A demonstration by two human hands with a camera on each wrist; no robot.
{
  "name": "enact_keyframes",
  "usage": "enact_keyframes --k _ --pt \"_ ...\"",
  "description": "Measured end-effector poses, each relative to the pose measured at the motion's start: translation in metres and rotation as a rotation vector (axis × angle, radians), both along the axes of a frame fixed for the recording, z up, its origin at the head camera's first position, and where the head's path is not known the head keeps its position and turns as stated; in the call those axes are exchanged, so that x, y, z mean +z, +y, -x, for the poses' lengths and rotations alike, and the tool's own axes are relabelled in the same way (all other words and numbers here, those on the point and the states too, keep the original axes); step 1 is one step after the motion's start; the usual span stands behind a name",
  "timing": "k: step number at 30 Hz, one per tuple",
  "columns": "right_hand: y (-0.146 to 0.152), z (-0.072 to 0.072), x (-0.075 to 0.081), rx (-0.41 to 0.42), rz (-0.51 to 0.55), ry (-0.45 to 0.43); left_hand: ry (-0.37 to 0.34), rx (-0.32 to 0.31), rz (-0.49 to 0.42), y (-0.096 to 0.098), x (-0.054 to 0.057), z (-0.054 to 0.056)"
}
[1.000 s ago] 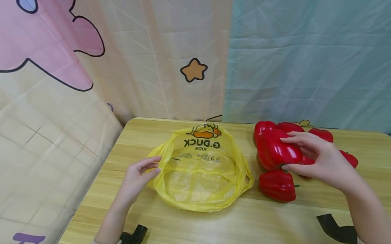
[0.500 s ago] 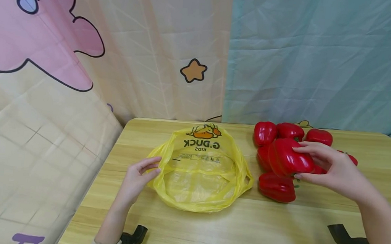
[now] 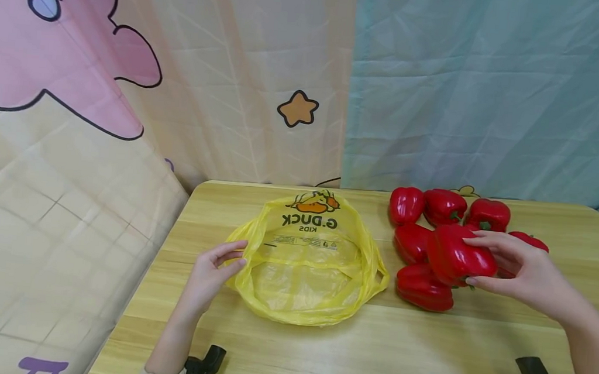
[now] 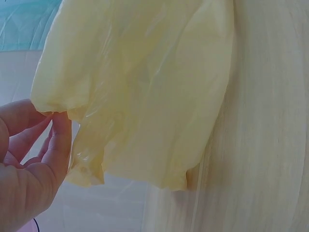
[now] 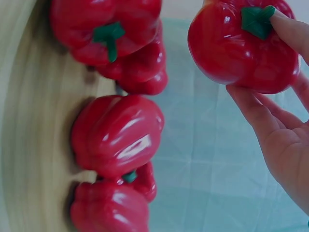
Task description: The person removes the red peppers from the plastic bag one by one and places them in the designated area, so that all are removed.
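A yellow plastic bag [image 3: 297, 310] with a duck print lies with its mouth spread wide on the table, and appears empty inside. My left hand [image 3: 213, 274] pinches its left rim; in the left wrist view the fingertips [image 4: 60, 118] meet the bag's edge [image 4: 140, 111]. My right hand [image 3: 525, 275] grips a red bell pepper [image 3: 458, 252] between thumb and fingers. That pepper is held up off the table, its green stem against the thumb in the right wrist view [image 5: 241, 48]. It partly covers other peppers behind it in the head view.
Several more red bell peppers sit right of the bag, among them one at the front [image 3: 423, 288] and one at the back left [image 3: 406, 206]. The wooden table [image 3: 349, 361] ends at a printed curtain [image 3: 475, 95] behind.
My right hand has moved right and nearer to me with the bell pepper, uncovering more of the peppers at the back. My left hand and the bag stay where they were.
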State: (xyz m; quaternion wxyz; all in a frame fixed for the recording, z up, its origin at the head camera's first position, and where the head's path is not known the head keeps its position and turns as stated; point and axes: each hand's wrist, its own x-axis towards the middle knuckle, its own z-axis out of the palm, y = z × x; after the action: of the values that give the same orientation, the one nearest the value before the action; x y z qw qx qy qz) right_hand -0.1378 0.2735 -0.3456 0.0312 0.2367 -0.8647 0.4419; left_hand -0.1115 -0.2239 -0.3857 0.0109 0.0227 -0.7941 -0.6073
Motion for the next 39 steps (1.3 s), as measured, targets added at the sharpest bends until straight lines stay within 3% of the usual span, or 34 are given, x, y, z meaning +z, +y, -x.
enact_keyframes --k 18,29,39 --pt "0.030 -0.009 -0.025 -0.121 -0.071 -0.029 0.021 -0.008 -0.001 -0.002 0.001 -0.002" --pt "0.046 -0.012 -0.037 -0.213 -0.136 -0.133 0.011 -0.008 -0.019 0.000 0.003 -0.003" --pt "0.051 -0.015 -0.047 -0.225 -0.149 -0.168 -0.007 0.004 -0.021 0.000 0.003 -0.003"
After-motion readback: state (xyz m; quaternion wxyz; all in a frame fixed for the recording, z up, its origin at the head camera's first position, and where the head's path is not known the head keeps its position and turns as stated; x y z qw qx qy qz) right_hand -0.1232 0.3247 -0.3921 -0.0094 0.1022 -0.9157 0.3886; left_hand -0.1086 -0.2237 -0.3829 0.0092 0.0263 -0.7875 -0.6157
